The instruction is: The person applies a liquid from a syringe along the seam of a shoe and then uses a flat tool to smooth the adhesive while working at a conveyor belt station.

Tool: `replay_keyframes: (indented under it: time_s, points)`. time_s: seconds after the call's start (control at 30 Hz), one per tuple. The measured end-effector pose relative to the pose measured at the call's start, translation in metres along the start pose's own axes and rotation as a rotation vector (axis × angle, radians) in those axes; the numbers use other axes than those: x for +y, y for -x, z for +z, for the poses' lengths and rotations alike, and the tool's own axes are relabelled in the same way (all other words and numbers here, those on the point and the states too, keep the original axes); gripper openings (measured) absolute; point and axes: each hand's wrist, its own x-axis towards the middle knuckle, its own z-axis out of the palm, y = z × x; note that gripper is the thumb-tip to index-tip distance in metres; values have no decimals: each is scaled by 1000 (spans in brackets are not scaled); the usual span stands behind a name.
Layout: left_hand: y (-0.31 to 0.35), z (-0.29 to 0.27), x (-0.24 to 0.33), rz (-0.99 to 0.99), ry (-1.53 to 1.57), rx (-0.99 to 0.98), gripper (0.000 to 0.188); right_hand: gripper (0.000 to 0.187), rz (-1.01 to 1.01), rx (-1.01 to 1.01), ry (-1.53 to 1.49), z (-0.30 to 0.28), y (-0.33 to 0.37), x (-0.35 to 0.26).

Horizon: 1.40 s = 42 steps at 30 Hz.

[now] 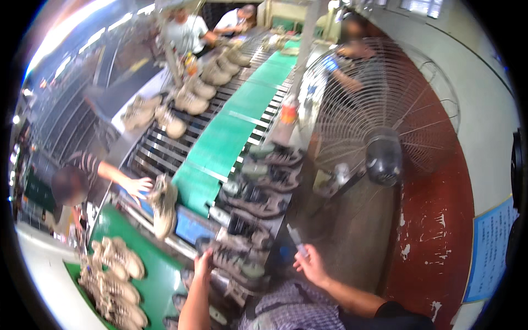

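My left hand (203, 262) is at the heel end of a dark grey-green sneaker (236, 260) at the near edge of the line, its fingers curled against the shoe. To the right, my right hand (312, 266) is closed around a slim, pale, pen-like tool (296, 238) with a thin tip, pointing up and away from me. Its exact kind is too blurred to make out. Beyond my left hand, several more dark sneakers (257, 201) lie side by side along the conveyor's right edge.
A green conveyor belt (234, 124) over metal rollers runs away from me. Beige shoes (190, 100) line its left side; others lie on a green surface (159, 264). A co-worker's hand (137, 186) touches a beige shoe (163, 208). A large caged fan (383, 155) stands right.
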Motion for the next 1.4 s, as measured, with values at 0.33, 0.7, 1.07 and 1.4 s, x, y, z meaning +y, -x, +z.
replay_keyframes:
  time_s: [0.33,0.7,1.07,1.4]
  points:
    - [37,52,45,570,-973,466,95,32,-42,-10,-12,4,-13,-28]
    - [-6,209,97,1288,-2349,-340,37,37,-61,75,-12,-20,-17,-13]
    - [26,193,137,1057,-2275,-644,52,29,-149,210,-104,-34,-19,-39]
    - [210,163,211,820,-1446,-239,60,34,-421,80,-94,5,-58,-136]
